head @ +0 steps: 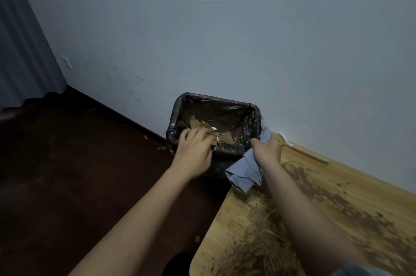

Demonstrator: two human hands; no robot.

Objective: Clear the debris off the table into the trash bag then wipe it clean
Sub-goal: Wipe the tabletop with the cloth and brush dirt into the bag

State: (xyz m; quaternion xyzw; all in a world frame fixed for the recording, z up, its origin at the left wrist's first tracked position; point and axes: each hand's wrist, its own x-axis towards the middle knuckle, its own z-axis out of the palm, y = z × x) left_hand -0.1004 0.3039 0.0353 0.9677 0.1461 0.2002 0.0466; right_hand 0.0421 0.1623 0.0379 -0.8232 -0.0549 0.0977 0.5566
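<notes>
1. The left hand reaches out over the near rim of the trash bag, its fingers loosely curled and blurred; I cannot tell whether they hold anything.
2. The right hand is clenched round a pale blue cloth, gripping it at the near right corner of the bag, where the bag meets the corner of the desk.
3. The cloth bunches out above the fist against the bag's rim, and a larger fold hangs below the wrist, draping over the desk's corner.
4. The two hands are apart, the left over the bag's opening, the right just beside it at the desk edge.
5. The trash bag is dark plastic lining a rectangular bin that stands on the floor against the wall, touching or nearly touching the end of the desk.
6. Inside the bag lie scraps of brown cardboard-like debris, with a small red and yellow bit among them, just beyond the left fingertips.
7. The desk is light wood, and a broad smear of dark crumbs and straw-like strands covers it, running under the right forearm.
8. A thin stick with a pale tip lies along the desk's far edge by the wall, just behind the right hand.
9. The floor is dark brown, with a few small scraps near the bin, and a curtain hangs in the far left corner.
</notes>
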